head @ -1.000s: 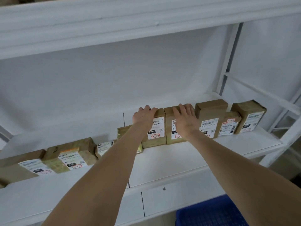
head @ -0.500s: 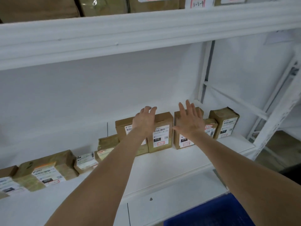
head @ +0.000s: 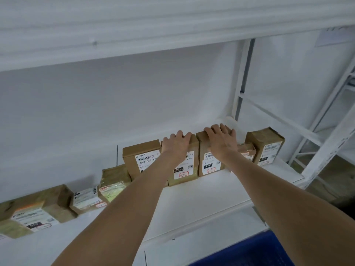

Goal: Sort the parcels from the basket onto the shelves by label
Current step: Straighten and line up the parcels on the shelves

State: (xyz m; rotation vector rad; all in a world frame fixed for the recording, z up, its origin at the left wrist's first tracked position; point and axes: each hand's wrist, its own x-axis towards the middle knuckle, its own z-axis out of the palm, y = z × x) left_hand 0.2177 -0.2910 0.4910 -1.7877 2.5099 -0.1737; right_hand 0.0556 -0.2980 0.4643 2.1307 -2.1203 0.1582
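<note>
On the shelf [head: 211, 191], the left hand [head: 177, 145] curls its fingers over the top rear edge of the left box [head: 184, 171], which lies at 6 o'clock from the knuckles. Close at its 3 o'clock stands the right box [head: 208, 166], with the right hand [head: 221, 141] hooked over its top likewise. Both boxes stand upright, long axis 12 to 6. Each hand is nearest its own box, so squaring them toward 12 looks likely.
</note>
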